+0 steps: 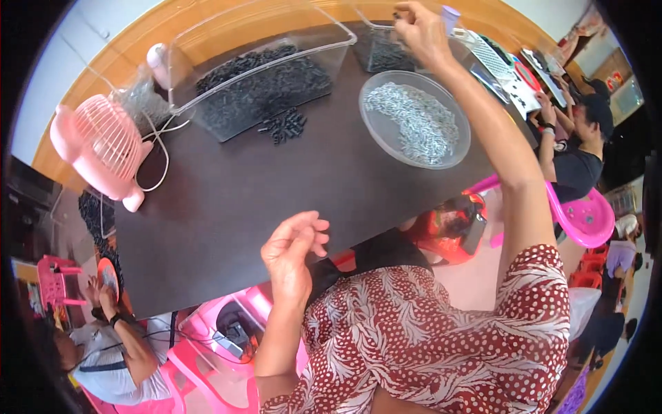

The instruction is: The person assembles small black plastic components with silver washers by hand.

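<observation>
My right hand (422, 33) is stretched far forward above a small clear bin (376, 67) of black pieces. Its fingertips are pinched on a small black piece (397, 16), too small to tell its kind. Below that arm sits a round translucent bowl (367, 124) with many small silvery metal pieces (420, 121), possibly screws or pins. My left hand (293, 252) hovers over the near table edge, fingers loosely curled and slightly apart, with nothing visible in them. Short black tube-like parts (284, 126) lie loose in front of a large clear bin (234, 124) filled with similar black parts.
A pink fan (103, 148) with a white cable stands at the dark table's (207, 221) left. Pink stools (227, 310) and a red bag (452, 231) are below the near edge. One person (124, 352) works at left, another (579, 152) at right.
</observation>
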A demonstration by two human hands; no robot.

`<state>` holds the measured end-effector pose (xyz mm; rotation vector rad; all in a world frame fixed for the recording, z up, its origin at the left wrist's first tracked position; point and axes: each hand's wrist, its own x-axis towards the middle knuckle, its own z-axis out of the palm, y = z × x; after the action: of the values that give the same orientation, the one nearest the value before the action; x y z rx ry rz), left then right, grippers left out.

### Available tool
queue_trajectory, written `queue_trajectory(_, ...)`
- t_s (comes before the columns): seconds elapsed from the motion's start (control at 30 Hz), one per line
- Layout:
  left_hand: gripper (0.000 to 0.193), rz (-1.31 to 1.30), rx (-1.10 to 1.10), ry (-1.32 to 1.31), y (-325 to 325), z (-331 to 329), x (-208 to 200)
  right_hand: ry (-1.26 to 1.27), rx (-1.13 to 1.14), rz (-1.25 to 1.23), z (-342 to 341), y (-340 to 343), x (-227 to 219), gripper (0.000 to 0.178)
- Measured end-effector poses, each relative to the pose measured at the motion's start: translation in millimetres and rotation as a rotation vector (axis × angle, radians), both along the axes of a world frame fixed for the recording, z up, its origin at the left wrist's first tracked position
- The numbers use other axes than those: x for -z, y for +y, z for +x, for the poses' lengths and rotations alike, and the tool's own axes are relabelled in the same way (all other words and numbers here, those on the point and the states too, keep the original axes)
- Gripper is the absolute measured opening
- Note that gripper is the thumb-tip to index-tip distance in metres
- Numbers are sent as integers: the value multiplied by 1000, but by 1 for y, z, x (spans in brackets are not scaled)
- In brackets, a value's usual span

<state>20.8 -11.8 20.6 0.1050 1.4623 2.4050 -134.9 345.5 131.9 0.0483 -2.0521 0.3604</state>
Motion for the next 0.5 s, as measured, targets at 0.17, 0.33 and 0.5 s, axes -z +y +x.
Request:
queue_trajectory(0.17,22,-234,-10,71,-4,-17,-16,-306,261,292,-43,51,6,23)
queue_trajectory(0.33,23,-701,-118,359,-12,-80,-11,-283,274,333,-34,43,7,27)
queue_trajectory(0.5,26,-1100,-243,870,-3,-125,0,-210,-24,231,13,-27,14,18)
